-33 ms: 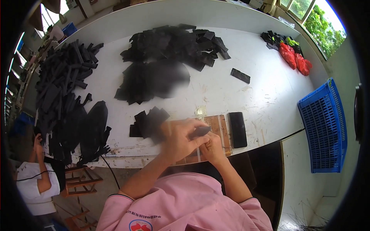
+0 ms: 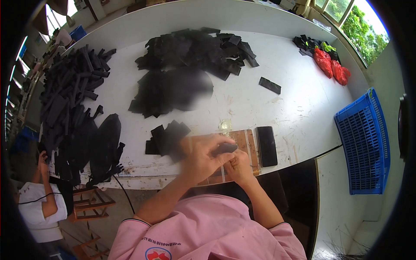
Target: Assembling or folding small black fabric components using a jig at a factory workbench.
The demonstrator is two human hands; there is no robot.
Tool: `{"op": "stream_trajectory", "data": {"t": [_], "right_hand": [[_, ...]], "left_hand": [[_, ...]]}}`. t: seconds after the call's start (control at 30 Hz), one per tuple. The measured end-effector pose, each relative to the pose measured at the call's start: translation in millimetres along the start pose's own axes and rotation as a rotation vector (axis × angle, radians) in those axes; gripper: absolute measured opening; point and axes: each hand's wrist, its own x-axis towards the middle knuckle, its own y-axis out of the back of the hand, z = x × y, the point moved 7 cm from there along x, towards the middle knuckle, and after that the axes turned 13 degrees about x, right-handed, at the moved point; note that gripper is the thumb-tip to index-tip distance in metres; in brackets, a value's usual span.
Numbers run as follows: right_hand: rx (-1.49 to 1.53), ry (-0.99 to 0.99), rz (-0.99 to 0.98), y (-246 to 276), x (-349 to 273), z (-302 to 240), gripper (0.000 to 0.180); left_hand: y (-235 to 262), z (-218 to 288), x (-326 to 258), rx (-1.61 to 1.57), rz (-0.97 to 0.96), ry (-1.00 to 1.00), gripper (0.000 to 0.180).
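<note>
Between my hands, above the near edge of the table, is a small folded piece of black fabric (image 2: 226, 148). My left hand (image 2: 203, 157) pinches it between thumb and fingers from the left. Closed around its near right end is my right hand (image 2: 239, 166), fingers curled and partly hidden behind the left thumb. Under both hands lies a brown board (image 2: 242, 138) with strips of tape. To the left of the board is a small stack of black pieces (image 2: 167, 138), blurred along its right side. A dark phone-like slab (image 2: 267, 146) lies just right of the board.
Large heaps of black pieces cover the table's middle (image 2: 186, 50) and left side (image 2: 71, 82). One flat black piece (image 2: 270, 85) lies alone. Red bags (image 2: 323, 63) sit far right, and a blue crate (image 2: 365, 145) stands beyond the edge. Another person (image 2: 43, 199) works at left.
The black piece has turned very slightly between my fingers. Both hands stay in nearly the same place, and the table is unchanged.
</note>
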Motion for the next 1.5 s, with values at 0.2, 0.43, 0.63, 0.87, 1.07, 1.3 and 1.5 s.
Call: {"op": "stream_trajectory", "data": {"t": [0.2, 0.43, 0.63, 0.87, 1.07, 1.3, 1.5], "right_hand": [[-0.133, 0.103, -0.029, 20, 22, -45, 0.016], [-0.137, 0.103, 0.013, 4, 7, -25, 0.021], [0.225, 0.207, 0.253, 57, 14, -83, 0.025], [0.42, 0.006, 0.622, 91, -32, -61, 0.032], [0.234, -0.421, 0.627, 78, -141, 27, 0.032], [0.224, -0.744, 0.701, 79, -257, 135, 0.033], [0.164, -1.258, 0.599, 67, -330, 229, 0.044]], "left_hand": [[25, -1, -1, -0.507, 0.154, 0.065, 0.011], [26, -18, -17, -0.422, 0.203, 0.238, 0.01], [45, 89, -36, -0.093, -0.007, -0.263, 0.016], [34, 157, -36, -0.352, -0.283, -0.627, 0.024], [29, 144, -59, -0.837, 0.404, -0.44, 0.019], [32, 145, -68, -0.6, 0.298, -0.517, 0.013], [65, 82, -48, 0.198, 0.085, -0.263, 0.013]]}}
